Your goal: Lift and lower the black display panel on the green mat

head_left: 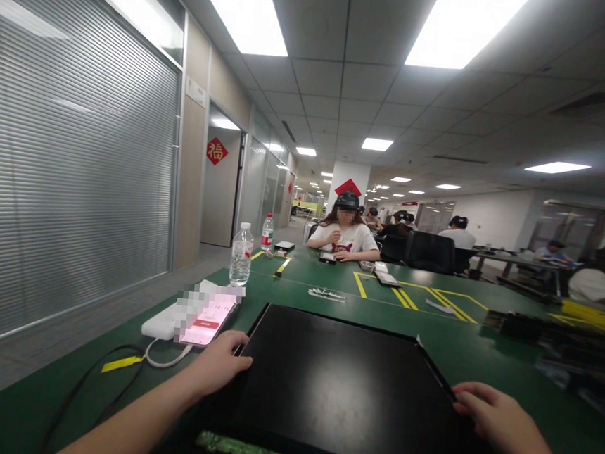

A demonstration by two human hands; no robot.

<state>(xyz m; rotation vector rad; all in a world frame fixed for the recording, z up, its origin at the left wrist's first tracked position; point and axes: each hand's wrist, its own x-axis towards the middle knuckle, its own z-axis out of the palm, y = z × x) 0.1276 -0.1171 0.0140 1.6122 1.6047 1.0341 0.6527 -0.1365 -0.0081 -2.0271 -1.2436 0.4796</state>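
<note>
A large flat black panel [335, 389] lies on the green table [461, 347] right in front of me, with a green circuit strip [251, 453] along its near edge. My left hand [219, 361] rests on the panel's left edge, fingers curled over it. My right hand [488, 406] holds the panel's right edge, fingers bent around it.
A lit phone [209, 320] lies on a white power bank [167, 325] left of the panel, with a cable running off it. A water bottle [241, 254] stands behind. A person [345, 234] sits across the table; others sit further back. Black items [563, 334] lie at right.
</note>
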